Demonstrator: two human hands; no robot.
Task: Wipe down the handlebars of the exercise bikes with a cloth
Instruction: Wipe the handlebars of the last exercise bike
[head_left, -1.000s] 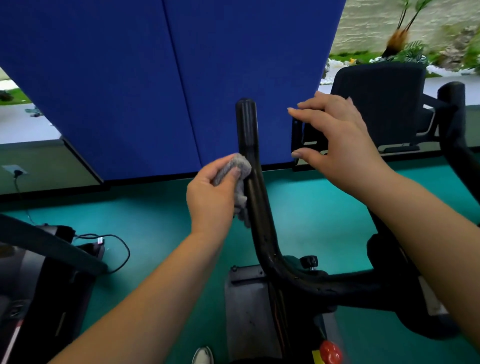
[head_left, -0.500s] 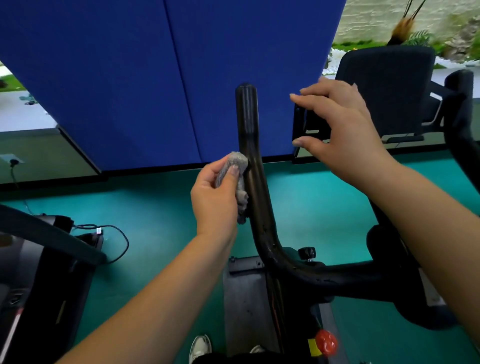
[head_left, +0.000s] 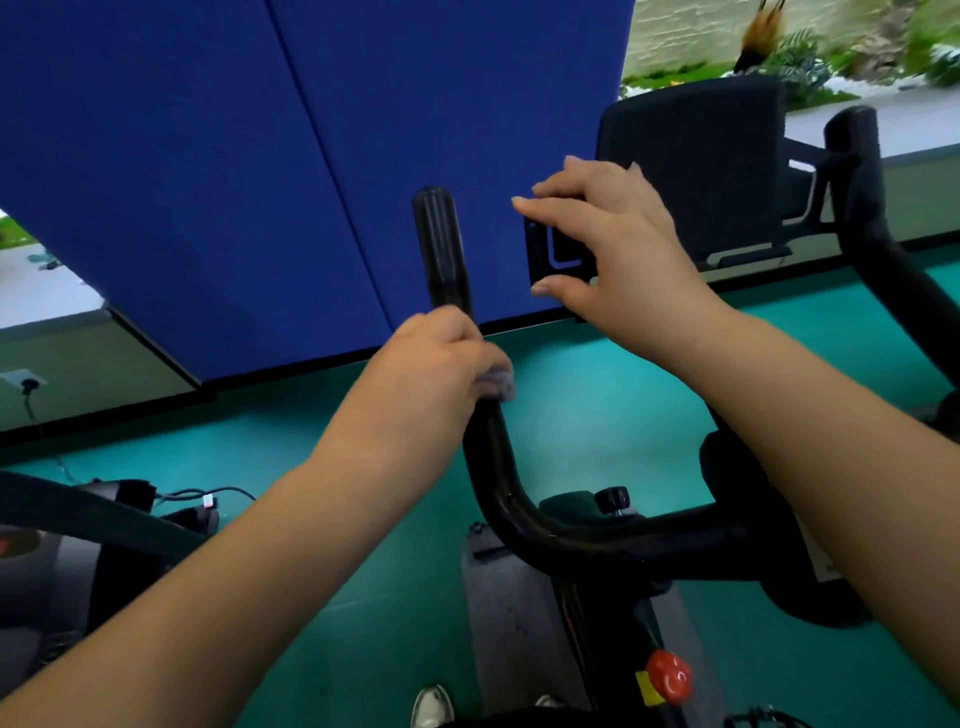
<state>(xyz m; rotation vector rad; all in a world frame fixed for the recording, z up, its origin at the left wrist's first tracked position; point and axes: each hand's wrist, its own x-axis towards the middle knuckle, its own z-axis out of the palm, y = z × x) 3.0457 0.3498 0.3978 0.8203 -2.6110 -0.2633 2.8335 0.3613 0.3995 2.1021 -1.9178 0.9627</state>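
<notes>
A: Left hand (head_left: 421, 364)?
B: Wrapped round the left handlebar (head_left: 447, 260), about midway up the upright bar. Its fingers are curled over the bar with the grey cloth (head_left: 496, 382) bunched inside the grip; only a bit of the cloth pokes out on the right side of the fist, blurred.

A: Right hand (head_left: 613, 244)?
B: In the air, just right of that same bar, not touching it. Fingers are spread fairly wide, lightly bent, thumb below, holding nothing. It sits in front of the black tablet holder (head_left: 696, 171); contact with it, cannot tell.

A: Bar layout?
B: The left handlebar rises from a curved black crossbar (head_left: 623, 540) low in the middle of the view, rubber end cap on top. The right handlebar (head_left: 862, 208) stands well apart at the right edge, nothing on it.

A: Other bike parts?
B: A small black adjust knob (head_left: 613, 500) just above the crossbar, a red knob (head_left: 669, 674) lower down on the frame, with a yellow label beside it.

A: Surroundings?
B: Blue partition (head_left: 260, 156) behind the bar, teal floor (head_left: 597, 395) under everything. Another machine (head_left: 78, 519) at the left edge with a black cable (head_left: 208, 493) on the floor next to it. White shoe tip (head_left: 431, 705) at the bottom edge. Plants (head_left: 800, 47) top right, blurred.
</notes>
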